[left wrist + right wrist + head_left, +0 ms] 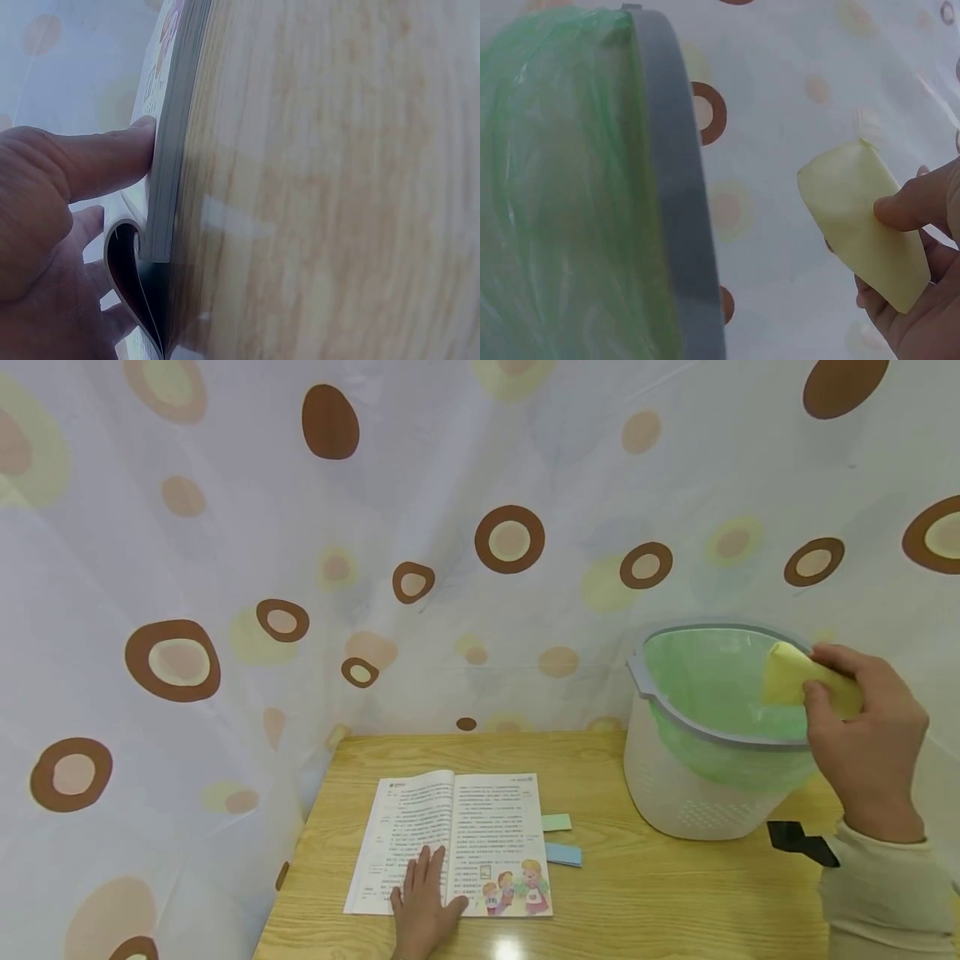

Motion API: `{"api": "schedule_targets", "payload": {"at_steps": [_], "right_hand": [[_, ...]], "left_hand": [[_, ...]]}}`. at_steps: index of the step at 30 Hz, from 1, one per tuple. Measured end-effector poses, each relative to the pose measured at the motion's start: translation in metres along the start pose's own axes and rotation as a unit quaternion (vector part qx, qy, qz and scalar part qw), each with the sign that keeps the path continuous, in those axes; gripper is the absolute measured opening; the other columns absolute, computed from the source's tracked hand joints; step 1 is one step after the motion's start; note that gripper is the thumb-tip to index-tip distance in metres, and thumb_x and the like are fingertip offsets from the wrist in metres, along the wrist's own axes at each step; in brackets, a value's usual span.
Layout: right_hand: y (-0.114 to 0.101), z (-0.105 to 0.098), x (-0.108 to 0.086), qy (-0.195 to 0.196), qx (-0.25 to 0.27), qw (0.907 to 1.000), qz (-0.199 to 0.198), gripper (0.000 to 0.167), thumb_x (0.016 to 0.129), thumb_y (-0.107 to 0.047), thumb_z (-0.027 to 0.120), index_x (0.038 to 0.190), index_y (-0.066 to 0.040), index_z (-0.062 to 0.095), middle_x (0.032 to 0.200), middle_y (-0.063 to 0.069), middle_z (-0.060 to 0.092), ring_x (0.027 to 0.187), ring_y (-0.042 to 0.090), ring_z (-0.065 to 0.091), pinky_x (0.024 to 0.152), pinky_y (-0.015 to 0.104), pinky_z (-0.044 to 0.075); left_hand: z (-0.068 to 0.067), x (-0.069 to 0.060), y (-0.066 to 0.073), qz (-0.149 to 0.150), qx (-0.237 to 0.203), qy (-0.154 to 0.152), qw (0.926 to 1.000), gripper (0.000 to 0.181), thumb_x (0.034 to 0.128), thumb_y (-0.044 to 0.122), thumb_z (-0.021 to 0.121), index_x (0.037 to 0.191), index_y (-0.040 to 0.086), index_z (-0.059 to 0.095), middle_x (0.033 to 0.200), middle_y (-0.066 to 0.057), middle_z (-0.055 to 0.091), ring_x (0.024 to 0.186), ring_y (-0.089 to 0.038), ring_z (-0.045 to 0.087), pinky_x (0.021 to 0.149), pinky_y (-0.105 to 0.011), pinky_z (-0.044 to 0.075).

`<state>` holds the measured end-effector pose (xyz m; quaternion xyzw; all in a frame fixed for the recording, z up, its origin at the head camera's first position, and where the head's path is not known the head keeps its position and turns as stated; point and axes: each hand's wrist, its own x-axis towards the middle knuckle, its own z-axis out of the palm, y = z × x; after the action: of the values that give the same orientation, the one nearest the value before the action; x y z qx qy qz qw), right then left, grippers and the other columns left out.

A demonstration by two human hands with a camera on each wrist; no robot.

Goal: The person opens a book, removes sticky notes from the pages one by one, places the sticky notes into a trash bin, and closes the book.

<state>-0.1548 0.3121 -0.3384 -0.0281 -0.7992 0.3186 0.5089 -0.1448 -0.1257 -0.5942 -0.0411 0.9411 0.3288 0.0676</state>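
Observation:
An open book lies on the wooden table, with printed text and a drawing of figures at its lower right. My left hand rests on the lower middle of its pages, fingers spread; the left wrist view shows the thumb on the page edge. Raised at the right, my right hand pinches a folded piece of yellow paper between thumb and fingers. The paper is beside and above the rim of a white bin lined with a green plastic bag.
A green sticky tab and a blue one stick out from the book's right side. A black strap-like piece shows near the right wrist. Behind the wooden table hangs a white curtain with brown spots.

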Motion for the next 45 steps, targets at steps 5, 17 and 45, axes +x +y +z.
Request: {"api": "schedule_targets", "payload": {"at_steps": [5, 17, 45], "right_hand": [[0.017, 0.01, -0.006, -0.034, 0.017, 0.9991, 0.018, 0.035, 0.085, 0.007, 0.064, 0.118, -0.003, 0.071, 0.109, -0.042, 0.055, 0.1, -0.026, 0.047, 0.083, -0.001, 0.034], [0.03, 0.023, -0.008, -0.105, -0.012, 0.9924, -0.063, 0.036, 0.084, 0.012, 0.05, 0.115, 0.005, 0.068, 0.11, 0.03, 0.067, 0.103, -0.032, 0.033, 0.07, 0.013, 0.026], [0.037, 0.03, -0.011, -0.129, -0.022, 0.9902, -0.048, 0.034, 0.083, 0.013, 0.055, 0.112, 0.004, 0.069, 0.117, 0.027, 0.064, 0.104, -0.003, 0.05, 0.071, 0.013, 0.033]], "left_hand": [[-0.001, -0.001, -0.001, 0.004, -0.001, 0.002, 1.0, 0.082, 0.0774, 0.03, 0.076, 0.15, 0.015, 0.04, 0.162, -0.018, 0.029, 0.149, -0.049, 0.022, 0.113, -0.08, 0.006], [-0.001, 0.002, 0.002, -0.001, 0.005, 0.003, 1.0, 0.083, 0.0768, 0.03, 0.077, 0.15, 0.015, 0.04, 0.162, -0.018, 0.029, 0.149, -0.048, 0.022, 0.113, -0.08, 0.006], [0.002, 0.001, -0.004, 0.011, -0.01, 0.013, 0.9998, 0.082, 0.0759, 0.029, 0.077, 0.148, 0.015, 0.041, 0.161, -0.018, 0.031, 0.147, -0.05, 0.023, 0.113, -0.08, 0.007]]}}
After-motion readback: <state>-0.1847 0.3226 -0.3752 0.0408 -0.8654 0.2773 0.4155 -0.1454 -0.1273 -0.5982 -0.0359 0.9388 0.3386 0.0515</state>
